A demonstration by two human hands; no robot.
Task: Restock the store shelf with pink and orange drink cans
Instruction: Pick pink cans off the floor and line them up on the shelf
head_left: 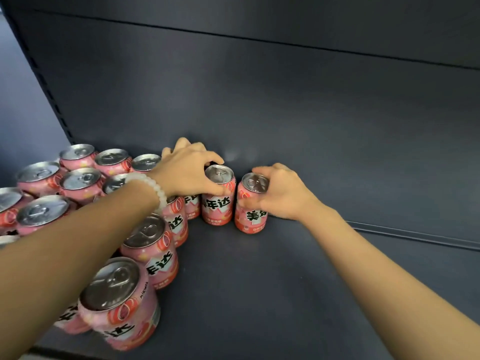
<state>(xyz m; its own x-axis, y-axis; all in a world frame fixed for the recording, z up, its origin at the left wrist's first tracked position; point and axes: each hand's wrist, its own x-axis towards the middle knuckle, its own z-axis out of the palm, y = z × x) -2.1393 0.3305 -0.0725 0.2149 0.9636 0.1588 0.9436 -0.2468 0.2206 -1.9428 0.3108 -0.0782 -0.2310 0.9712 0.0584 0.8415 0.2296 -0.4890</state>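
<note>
Far back on the shelf [285, 281], your left hand [189, 172] and right hand [283, 193] each pinch an upright pink can, left-side rows stocked, the right bare, no orange visible.

A white beaded bracelet [148, 185] circles a wrist. Behind, a dark back panel [285, 94] rises, with a slotted upright strip [44, 81] along its left edge.

dark blue-grey back panel [259, 87] with seams, slotted upright [39, 74] at left, dim light.
</note>
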